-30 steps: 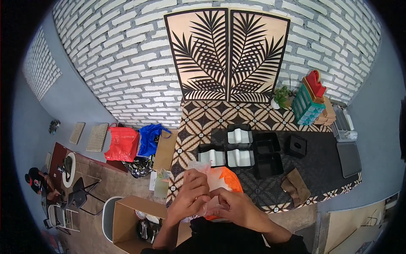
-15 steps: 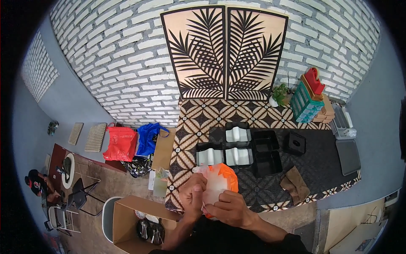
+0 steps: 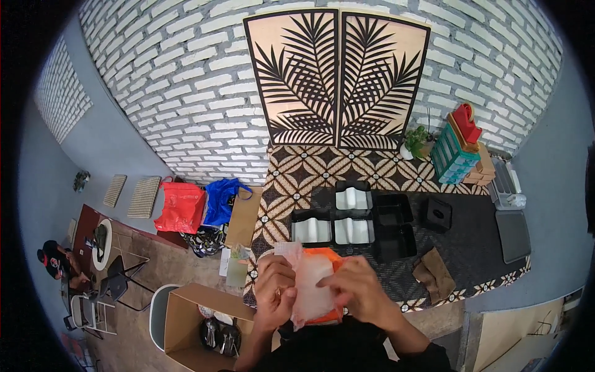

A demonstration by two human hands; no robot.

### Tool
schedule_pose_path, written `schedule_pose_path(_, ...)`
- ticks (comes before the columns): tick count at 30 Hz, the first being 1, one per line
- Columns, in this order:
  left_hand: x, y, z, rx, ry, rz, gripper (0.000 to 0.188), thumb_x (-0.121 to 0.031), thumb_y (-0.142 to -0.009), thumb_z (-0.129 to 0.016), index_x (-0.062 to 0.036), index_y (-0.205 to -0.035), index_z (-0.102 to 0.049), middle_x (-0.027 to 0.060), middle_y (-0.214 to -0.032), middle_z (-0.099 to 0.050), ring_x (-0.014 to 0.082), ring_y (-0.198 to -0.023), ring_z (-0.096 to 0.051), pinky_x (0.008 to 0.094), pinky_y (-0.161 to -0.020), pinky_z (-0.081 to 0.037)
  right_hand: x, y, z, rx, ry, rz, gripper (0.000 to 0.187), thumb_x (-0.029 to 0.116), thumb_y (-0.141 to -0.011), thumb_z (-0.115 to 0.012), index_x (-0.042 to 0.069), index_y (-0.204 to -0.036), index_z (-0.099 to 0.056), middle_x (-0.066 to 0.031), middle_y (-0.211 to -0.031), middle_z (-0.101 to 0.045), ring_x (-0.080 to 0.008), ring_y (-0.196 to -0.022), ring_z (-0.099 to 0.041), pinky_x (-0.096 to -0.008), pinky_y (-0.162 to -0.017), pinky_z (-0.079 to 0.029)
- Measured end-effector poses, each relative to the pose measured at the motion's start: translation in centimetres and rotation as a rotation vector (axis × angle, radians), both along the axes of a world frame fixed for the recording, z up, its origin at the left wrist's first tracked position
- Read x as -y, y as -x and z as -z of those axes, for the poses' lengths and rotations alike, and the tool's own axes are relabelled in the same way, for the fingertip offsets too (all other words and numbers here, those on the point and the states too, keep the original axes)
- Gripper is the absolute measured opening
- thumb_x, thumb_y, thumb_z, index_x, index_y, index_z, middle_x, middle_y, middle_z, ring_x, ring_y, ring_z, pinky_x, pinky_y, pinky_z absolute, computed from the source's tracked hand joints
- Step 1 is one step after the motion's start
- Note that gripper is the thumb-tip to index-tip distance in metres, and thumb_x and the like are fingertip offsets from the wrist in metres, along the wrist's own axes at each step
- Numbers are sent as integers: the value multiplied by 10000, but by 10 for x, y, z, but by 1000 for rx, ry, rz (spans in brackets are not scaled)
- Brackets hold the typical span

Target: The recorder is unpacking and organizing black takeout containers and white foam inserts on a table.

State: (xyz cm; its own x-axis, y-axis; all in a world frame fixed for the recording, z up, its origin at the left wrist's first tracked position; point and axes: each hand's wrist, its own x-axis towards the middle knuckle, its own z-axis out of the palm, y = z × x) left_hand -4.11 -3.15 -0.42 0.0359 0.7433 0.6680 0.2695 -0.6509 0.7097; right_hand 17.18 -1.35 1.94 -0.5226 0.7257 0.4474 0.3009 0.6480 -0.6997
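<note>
In front of my body I hold a crinkled plastic bag [image 3: 313,288], whitish and see-through, with a bright orange part [image 3: 323,252] showing along its top and right edge. My left hand [image 3: 274,294] is closed in a fist round the bag's left side. At the right side my right hand [image 3: 364,290] is curled, its fingertips pressed on the plastic. What lies inside the bag cannot be made out. Just beyond, on the table, stand black trays with whitish, ridged pieces in them [image 3: 312,230].
Two black trays [image 3: 396,242] and a black box [image 3: 436,214] stand to the right, near a brown cloth [image 3: 434,274]. Farther right are a teal basket [image 3: 455,155] and a grey tray [image 3: 513,235]. An open cardboard box [image 3: 186,319] is at lower left. A person [image 3: 59,266] sits far left.
My right hand has moved up and right, off the bag's lower edge to its right side. The bag is spread flatter, showing more whitish plastic. My left hand has shifted slightly left.
</note>
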Motion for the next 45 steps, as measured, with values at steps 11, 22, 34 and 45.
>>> schedule_pose_path(11,41,26,-35,-125,895,-206,755,-160,-806,-746,-51,-1405,-300,202,-1111,-587,361,-965,-616,397,-789,-528,-20,12,-8,43,283,216,201,139,-881,-671,13,-1025,-609,-83,-767,-568,-254,-751,-563,-369,-761,-458)
schedule_pose_path(22,34,62,-93,56,630,-61,690,178,-680,-673,-63,-1297,-479,80,-1205,-534,134,-1148,-506,258,-941,-421,5,7,-62,-284,757,-12,141,23,-900,-624,1,-1035,-589,52,-634,-458,-13,-579,-402,-198,-542,-326)
schedule_pose_path(34,-133,58,-169,-406,260,114,575,83,-684,-743,-39,-1222,-582,52,-962,-618,108,-842,-546,264,-761,-462,-133,65,-49,-362,225,25,649,189,-889,-701,47,-1407,-336,-14,-962,-559,-74,-844,-492,-225,-706,-405)
schedule_pose_path(45,-304,94,-98,-445,-210,-285,603,-8,-646,-798,-88,-1210,-603,112,-1049,-644,302,-994,-576,390,-903,-458,-298,122,-46,-518,193,173,205,142,-936,-595,-21,-1047,-655,-90,-800,-653,-127,-681,-611,-297,-621,-509)
